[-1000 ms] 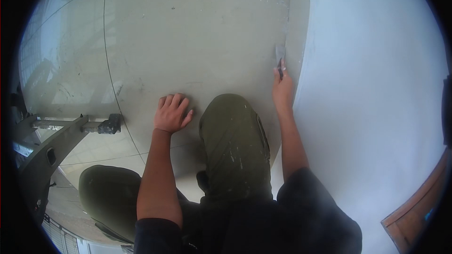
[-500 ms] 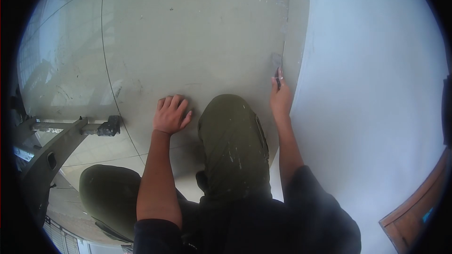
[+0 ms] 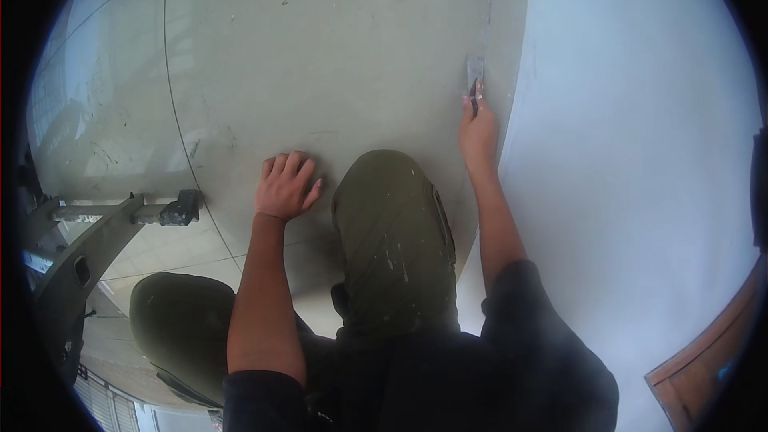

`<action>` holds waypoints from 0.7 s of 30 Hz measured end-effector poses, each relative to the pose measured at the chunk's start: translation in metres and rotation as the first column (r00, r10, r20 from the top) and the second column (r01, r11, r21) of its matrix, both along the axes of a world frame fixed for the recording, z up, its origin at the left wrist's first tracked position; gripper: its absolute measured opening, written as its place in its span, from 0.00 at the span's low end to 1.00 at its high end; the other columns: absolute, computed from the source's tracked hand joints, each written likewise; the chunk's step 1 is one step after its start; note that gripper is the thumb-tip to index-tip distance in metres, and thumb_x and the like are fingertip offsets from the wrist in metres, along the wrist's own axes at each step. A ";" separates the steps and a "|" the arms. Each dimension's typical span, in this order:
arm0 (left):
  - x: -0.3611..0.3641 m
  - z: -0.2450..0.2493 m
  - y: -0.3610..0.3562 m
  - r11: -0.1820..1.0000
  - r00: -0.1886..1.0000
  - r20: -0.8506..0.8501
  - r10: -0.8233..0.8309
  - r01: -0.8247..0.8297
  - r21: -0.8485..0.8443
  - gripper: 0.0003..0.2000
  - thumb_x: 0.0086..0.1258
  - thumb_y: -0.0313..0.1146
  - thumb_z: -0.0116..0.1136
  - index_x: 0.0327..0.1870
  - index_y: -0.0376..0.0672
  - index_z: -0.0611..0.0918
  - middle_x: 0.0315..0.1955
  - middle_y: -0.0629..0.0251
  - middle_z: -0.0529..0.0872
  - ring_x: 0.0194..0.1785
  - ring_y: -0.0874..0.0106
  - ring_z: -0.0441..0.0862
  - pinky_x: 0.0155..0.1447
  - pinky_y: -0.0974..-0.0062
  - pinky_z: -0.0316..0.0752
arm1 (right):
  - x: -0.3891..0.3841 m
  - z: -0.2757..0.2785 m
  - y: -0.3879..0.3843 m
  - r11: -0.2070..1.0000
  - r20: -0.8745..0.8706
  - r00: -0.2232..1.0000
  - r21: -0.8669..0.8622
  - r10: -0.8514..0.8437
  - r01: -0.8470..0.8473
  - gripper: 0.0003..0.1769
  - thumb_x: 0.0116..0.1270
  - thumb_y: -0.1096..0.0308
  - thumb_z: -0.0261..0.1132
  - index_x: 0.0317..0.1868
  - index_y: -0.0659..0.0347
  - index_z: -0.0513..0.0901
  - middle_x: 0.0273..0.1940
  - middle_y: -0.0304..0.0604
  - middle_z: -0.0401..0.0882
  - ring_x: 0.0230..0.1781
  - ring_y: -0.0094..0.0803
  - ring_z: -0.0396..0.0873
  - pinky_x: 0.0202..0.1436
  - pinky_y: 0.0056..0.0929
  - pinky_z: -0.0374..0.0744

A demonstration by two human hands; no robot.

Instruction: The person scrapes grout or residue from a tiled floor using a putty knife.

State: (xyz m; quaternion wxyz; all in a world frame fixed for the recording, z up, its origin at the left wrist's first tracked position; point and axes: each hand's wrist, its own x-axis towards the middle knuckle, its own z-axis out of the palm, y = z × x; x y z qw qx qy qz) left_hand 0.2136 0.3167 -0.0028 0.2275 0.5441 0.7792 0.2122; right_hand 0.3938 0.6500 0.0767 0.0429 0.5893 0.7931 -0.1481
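Note:
In the head view my right hand (image 3: 478,130) is closed round the dark handle of a putty knife (image 3: 476,69). Its flat grey blade points away from me and lies at the floor's edge, close to the base of the wall. My left hand (image 3: 286,184) rests on the tiled floor (image 3: 344,72), left of my raised knee, with its fingers spread and nothing held. White specks and streaks mark the floor along the strip by the wall.
The white wall (image 3: 624,152) rises along my right side. A metal ladder (image 3: 108,240) with a black foot stands at the left. My knees in green trousers (image 3: 396,248) fill the near middle. A brown wooden piece (image 3: 704,368) is at lower right.
My right hand has slid the putty knife forward along the floor edge, away from me. The left hand stays planted, while the view has shifted slightly.

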 end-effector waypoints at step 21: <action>0.001 0.000 0.000 1.000 1.000 -0.003 0.005 -0.005 -0.001 0.16 0.66 0.47 0.64 0.48 0.49 0.80 0.52 0.65 0.79 0.55 0.61 0.75 0.62 0.58 0.68 | 0.033 -0.008 -0.035 0.988 -0.022 0.990 0.077 0.138 -0.136 0.26 0.81 0.61 0.59 0.75 0.55 0.74 0.54 0.66 0.83 0.52 0.65 0.80 0.51 0.48 0.81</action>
